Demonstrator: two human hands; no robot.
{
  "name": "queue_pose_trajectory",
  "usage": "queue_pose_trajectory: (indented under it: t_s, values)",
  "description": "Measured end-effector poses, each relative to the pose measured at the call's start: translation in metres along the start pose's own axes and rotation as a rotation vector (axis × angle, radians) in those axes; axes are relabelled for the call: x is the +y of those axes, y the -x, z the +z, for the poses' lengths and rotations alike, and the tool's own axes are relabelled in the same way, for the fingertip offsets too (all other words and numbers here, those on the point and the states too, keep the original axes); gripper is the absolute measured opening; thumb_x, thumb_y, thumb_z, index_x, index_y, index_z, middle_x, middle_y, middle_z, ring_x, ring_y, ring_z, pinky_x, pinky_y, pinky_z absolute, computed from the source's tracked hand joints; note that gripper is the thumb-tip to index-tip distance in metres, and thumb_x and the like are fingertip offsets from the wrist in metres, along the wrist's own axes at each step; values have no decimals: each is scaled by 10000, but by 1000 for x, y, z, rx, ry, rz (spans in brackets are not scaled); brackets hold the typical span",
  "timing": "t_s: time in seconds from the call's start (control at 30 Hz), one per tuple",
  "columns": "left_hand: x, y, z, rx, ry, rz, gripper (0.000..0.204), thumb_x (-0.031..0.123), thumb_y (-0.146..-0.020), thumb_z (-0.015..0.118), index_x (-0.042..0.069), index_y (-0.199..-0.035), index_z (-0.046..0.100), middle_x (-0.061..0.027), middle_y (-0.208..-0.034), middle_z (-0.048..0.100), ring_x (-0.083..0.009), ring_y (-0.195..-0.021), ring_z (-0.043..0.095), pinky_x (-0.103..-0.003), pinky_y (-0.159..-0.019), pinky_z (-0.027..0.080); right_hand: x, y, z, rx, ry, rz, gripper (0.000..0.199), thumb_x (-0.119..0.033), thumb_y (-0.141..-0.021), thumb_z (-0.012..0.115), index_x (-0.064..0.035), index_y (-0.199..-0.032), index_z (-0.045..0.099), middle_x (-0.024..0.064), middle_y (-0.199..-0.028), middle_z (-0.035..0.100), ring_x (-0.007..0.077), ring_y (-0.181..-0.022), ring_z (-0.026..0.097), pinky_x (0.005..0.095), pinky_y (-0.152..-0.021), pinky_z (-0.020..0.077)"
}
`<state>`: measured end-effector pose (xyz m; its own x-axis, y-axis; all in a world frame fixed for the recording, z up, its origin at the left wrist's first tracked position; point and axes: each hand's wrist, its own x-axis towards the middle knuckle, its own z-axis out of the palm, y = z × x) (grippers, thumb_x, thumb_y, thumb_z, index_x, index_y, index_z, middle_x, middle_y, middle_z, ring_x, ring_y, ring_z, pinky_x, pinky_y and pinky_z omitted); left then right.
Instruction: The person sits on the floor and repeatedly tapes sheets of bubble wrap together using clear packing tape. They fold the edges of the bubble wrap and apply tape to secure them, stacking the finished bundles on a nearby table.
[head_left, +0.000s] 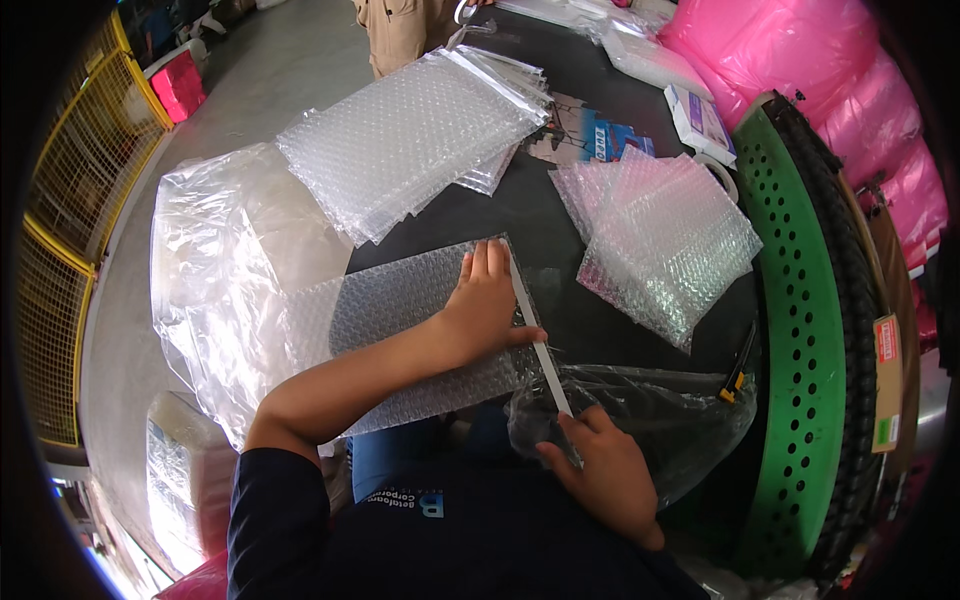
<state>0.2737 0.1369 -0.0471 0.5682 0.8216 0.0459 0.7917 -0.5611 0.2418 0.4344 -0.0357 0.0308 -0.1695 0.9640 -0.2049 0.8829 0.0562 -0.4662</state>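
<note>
A clear bubble-wrap bag (400, 320) lies in front of me across the dark table's edge, its left part over a large crinkled plastic bag. Along its right edge runs a narrow white strip (546, 362). My left hand (483, 308) rests on the bag beside that strip, fingers stretched toward the far corner and the thumb reaching over the strip. At the strip's near end, my right hand (608, 472) is closed on it between thumb and fingers. A loose, thin plastic bag (660, 405) lies just beyond the right hand.
Stacked bubble-wrap bags (400, 135) lie at the far left, with pink-tinted ones (672, 245) at the right. A box cutter (737, 380) lies near the green perforated panel (800, 310). Pink wrapped bundles (800, 60) rise behind it. Another person (400, 30) stands across the table.
</note>
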Motion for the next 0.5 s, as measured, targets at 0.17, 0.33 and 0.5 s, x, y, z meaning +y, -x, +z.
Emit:
queue_pose_trajectory:
  t_s: [0.17, 0.33, 0.5]
  values:
    - [17, 10, -11, -163, -119, -108, 1269, 714, -696, 635, -212, -1387, 111, -404, -1463, 105, -498, -1411, 90, -518, -1134, 212, -3, 2, -1, 1, 5, 0, 464, -331, -889, 629, 58, -1140, 600, 180, -913, 554, 344, -667, 642, 413, -596, 520]
    - [14, 26, -3, -274, 152, 401, 667, 372, -842, 626, 34, -1374, 409, -203, -1436, 371, -343, -1388, 298, -578, -1095, 283, 0, 4, 0, -1, 38, -6, 461, -335, -889, 628, 34, -1164, 602, 176, -899, 552, 346, -664, 633, 418, -602, 515]
    - [-10, 42, -3, -145, 317, 735, 373, 138, -869, 584, 163, -1242, 585, -51, -1284, 552, -204, -1263, 496, -615, -1057, 337, 1, 7, -1, -59, 19, 7, 432, -314, -882, 635, 7, -1170, 611, 167, -886, 556, 345, -701, 634, 425, -634, 508]
